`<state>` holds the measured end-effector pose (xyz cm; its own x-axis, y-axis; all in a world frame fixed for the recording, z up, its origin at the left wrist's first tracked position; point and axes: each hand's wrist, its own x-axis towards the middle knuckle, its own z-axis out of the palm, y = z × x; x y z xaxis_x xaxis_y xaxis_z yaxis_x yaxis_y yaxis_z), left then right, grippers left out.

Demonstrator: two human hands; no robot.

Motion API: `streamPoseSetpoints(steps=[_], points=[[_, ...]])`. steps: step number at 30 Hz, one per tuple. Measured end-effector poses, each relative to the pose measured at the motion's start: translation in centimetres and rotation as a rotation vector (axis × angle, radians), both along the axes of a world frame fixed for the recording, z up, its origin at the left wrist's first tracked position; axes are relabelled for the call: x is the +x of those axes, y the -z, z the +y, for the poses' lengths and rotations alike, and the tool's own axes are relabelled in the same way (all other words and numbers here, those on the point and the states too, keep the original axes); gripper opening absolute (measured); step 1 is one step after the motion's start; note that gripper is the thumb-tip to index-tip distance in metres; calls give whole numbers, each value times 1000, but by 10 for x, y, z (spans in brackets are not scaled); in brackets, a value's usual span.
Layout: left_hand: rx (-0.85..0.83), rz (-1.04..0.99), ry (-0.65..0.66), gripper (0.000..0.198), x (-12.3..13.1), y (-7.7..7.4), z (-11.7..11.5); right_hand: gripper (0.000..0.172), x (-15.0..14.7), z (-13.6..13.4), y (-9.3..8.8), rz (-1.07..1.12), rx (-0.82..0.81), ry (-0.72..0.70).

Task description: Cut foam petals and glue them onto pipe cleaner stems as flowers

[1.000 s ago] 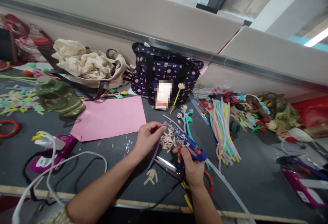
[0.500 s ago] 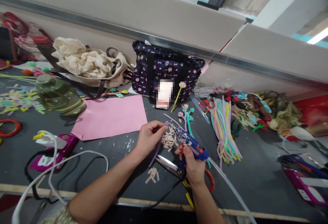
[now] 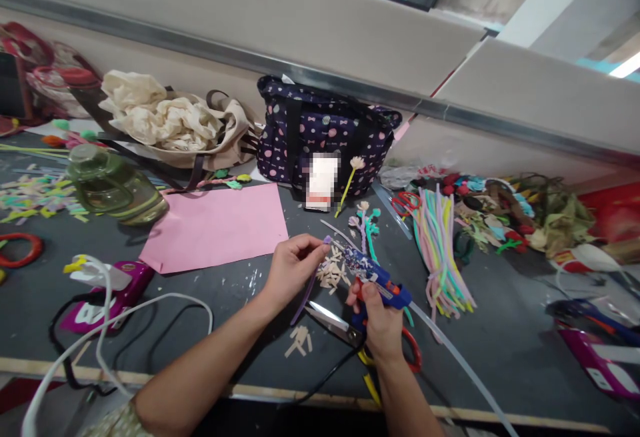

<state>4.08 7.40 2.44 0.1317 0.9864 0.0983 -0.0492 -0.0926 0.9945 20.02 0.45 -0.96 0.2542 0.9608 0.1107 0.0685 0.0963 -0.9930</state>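
Note:
My left hand (image 3: 290,267) pinches the top of a purple pipe cleaner (image 3: 306,290) that hangs down toward the dark table (image 3: 235,303). My right hand (image 3: 379,322) is wrapped round the grip of a blue glue gun (image 3: 373,275), a finger on its orange trigger. The gun's nozzle points left and sits close to the pipe cleaner's tip. A clear glue stick (image 3: 460,363) trails out of the gun's back. Under my hands lie small beige cut pieces (image 3: 331,273) and scissors (image 3: 333,322) with red handles.
A pink paper sheet (image 3: 217,225) lies to the left, a bundle of pastel pipe cleaners (image 3: 443,250) to the right. A dotted navy bag (image 3: 320,133) and a beige bag (image 3: 170,123) stand at the back. A green bottle (image 3: 113,187) and a magenta glue gun (image 3: 107,290) with white cord are at the left.
The view has shifted slightly. My right hand with the glue gun has edged a little to the right and down; my left hand keeps its pinch on the pipe cleaner.

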Motion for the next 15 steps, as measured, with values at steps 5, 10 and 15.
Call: streamPoseSetpoints(steps=[5, 10, 15], points=[[-1, -2, 6, 22, 0, 1, 0, 36, 0, 0, 1, 9, -9, 6], [-3, -2, 7, 21, 0, -1, 0, 37, 1, -1, 3, 4, -4, -5], [2, 3, -1, 20, 0, -2, 0, 34, 1, 0, 3, 10, 9, -10]])
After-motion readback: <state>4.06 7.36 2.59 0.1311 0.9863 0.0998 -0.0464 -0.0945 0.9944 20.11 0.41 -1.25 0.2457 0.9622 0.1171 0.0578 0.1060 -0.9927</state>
